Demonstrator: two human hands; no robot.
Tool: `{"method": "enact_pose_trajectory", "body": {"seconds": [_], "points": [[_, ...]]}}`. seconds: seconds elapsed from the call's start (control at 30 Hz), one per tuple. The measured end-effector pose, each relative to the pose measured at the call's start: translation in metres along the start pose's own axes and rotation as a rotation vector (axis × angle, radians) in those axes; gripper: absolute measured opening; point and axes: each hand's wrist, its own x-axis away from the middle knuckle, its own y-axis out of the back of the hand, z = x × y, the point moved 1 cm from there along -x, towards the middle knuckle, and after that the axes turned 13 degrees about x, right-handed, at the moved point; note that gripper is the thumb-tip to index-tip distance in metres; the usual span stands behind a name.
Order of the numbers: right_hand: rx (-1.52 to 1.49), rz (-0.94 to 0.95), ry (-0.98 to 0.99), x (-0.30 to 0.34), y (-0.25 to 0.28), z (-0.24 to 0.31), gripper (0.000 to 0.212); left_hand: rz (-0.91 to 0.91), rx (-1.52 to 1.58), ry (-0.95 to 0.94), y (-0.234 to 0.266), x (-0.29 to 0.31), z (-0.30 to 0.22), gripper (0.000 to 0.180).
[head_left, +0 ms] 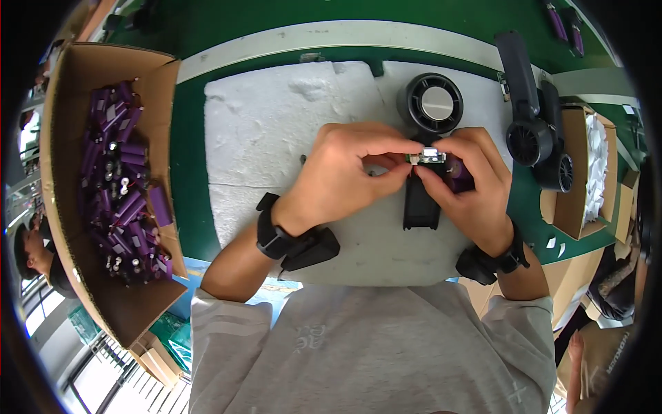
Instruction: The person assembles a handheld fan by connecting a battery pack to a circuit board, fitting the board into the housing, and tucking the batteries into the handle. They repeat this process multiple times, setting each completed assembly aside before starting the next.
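Note:
A small circuit board (429, 157) with a shiny metal part is pinched between my two hands over a black handheld fan (420, 207). My left hand (352, 162) grips its left end between thumb and index finger. At the right end, my right hand (476, 169) pinches the board the same way. A purple battery cell (460, 176) shows partly under my right fingers; I cannot tell whether they hold it. The fan's round head points away from me, and its dark handle lies toward me, partly hidden by my hands. Beneath is a white foam sheet (255, 131).
On the left stands a cardboard box (62, 172) with several purple cells (131, 207). Further black fans (527, 138) lie at the right, beside a small carton (572, 172) of white pieces. A pale rail (331, 36) crosses the green table behind. Other people are at both sides.

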Motion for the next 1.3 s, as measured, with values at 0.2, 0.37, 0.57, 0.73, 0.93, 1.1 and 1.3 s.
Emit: {"method": "enact_pose_trajectory", "body": {"seconds": [0.2, 0.37, 0.57, 0.73, 0.93, 1.1, 1.3], "points": [[0.028, -0.009, 0.010, 0.000, 0.000, -0.003, 0.039, 0.008, -0.145, -0.060, -0.002, -0.002, -0.002, 0.025], [0.024, -0.005, -0.006, 0.000, 0.001, -0.003, 0.038, -0.004, -0.214, -0.102, -0.008, 0.001, -0.003, 0.032], [-0.003, 0.028, -0.067, 0.004, 0.002, -0.002, 0.040, -0.035, -0.256, -0.151, -0.011, 0.003, -0.005, 0.031], [-0.026, 0.090, -0.128, 0.001, 0.005, 0.001, 0.036, -0.002, -0.241, -0.156, -0.006, 0.000, -0.004, 0.029], [-0.022, 0.174, -0.115, 0.000, 0.016, 0.001, 0.028, 0.075, -0.054, 0.095, -0.004, 0.001, -0.005, 0.032], [0.019, 0.209, -0.087, 0.002, 0.016, 0.000, 0.025, 0.137, 0.087, 0.253, -0.003, -0.003, -0.004, 0.037], [0.064, 0.132, -0.039, 0.001, 0.013, 0.000, 0.024, 0.135, 0.089, 0.254, -0.005, -0.004, -0.005, 0.037]]}}
